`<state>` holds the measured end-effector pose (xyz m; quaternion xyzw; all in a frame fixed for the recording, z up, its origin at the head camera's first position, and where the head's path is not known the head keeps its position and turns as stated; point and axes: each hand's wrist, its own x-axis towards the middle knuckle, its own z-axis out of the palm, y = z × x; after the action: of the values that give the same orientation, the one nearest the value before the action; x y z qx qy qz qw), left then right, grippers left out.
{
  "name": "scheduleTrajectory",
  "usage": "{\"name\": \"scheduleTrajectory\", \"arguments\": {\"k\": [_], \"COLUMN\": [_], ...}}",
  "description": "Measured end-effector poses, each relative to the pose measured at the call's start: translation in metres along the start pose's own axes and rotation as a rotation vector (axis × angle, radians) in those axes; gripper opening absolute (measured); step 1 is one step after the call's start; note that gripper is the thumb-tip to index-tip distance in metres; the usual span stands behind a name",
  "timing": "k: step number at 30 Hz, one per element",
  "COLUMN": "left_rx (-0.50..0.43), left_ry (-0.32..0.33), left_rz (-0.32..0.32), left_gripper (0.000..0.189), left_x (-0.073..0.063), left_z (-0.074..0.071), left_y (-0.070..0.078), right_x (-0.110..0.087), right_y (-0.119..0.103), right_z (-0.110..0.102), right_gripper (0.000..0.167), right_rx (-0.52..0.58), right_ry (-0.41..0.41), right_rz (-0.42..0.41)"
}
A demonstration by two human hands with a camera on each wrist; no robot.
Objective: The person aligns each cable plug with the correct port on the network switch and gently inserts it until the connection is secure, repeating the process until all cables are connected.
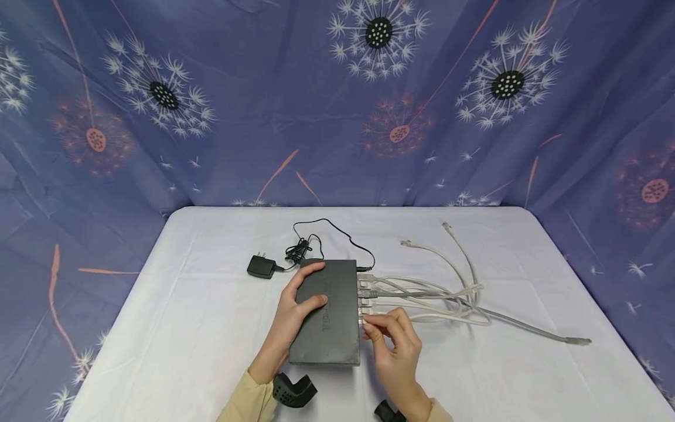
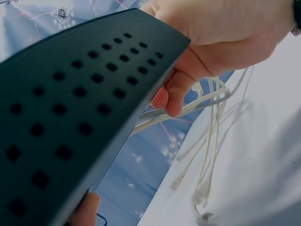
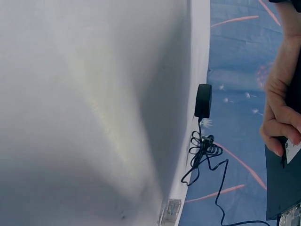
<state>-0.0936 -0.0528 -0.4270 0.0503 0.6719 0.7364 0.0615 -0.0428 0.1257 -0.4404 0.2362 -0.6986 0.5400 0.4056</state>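
A flat black network switch [image 1: 337,316] is held up in my left hand [image 1: 290,316], thumb across its top and fingers about its left side. Its vented side [image 2: 80,113] fills much of the left wrist view. Along the right edge, several network cables [image 1: 411,290] with clear plugs sit in the ports. My right hand [image 1: 395,349] pinches a clear network plug [image 1: 362,319] at the port nearest me; its fingertips partly hide it. In the left wrist view the right hand [image 2: 225,37] reaches over the switch's edge.
A black power adapter [image 1: 261,266] lies left of the switch, its bundled cord [image 1: 299,249] running to the switch's far right corner. Loose cable ends [image 1: 407,243] spread toward the back right, and a grey one [image 1: 577,340] extends right. White cloth [image 1: 158,328] covers the table.
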Motion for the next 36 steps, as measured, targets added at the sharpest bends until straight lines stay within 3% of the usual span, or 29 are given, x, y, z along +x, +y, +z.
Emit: {"name": "scheduleTrajectory", "arguments": {"k": [5, 12, 18, 25, 28, 31, 36], "left_rx": [-0.020, -0.018, -0.016, -0.010, 0.006, 0.010, -0.007], "left_ry": [0.003, 0.004, 0.011, 0.015, 0.015, 0.017, 0.011], "left_rz": [0.003, 0.005, 0.019, 0.005, -0.012, -0.026, -0.014], "left_gripper": [0.055, 0.054, 0.054, 0.054, 0.054, 0.054, 0.054], "left_x": [0.001, 0.002, 0.002, 0.001, 0.000, -0.001, -0.001], "left_z": [0.000, -0.002, -0.004, -0.006, -0.007, -0.008, -0.009], "left_y": [-0.004, -0.009, -0.015, -0.021, -0.022, -0.024, -0.025], "right_x": [0.006, 0.007, 0.006, 0.000, -0.005, -0.005, 0.002], "right_y": [-0.008, -0.014, -0.020, -0.012, 0.000, 0.009, 0.017], "right_z": [-0.003, -0.008, -0.012, -0.014, -0.018, -0.023, -0.035], "right_gripper": [0.007, 0.030, 0.033, 0.036, 0.030, 0.020, 0.049], "right_rx": [0.011, 0.027, 0.057, 0.072, 0.007, -0.130, -0.402], "right_ry": [-0.063, -0.143, -0.180, -0.173, -0.157, -0.181, -0.359], "right_rz": [0.035, 0.109, 0.177, 0.156, 0.113, 0.047, 0.008]}}
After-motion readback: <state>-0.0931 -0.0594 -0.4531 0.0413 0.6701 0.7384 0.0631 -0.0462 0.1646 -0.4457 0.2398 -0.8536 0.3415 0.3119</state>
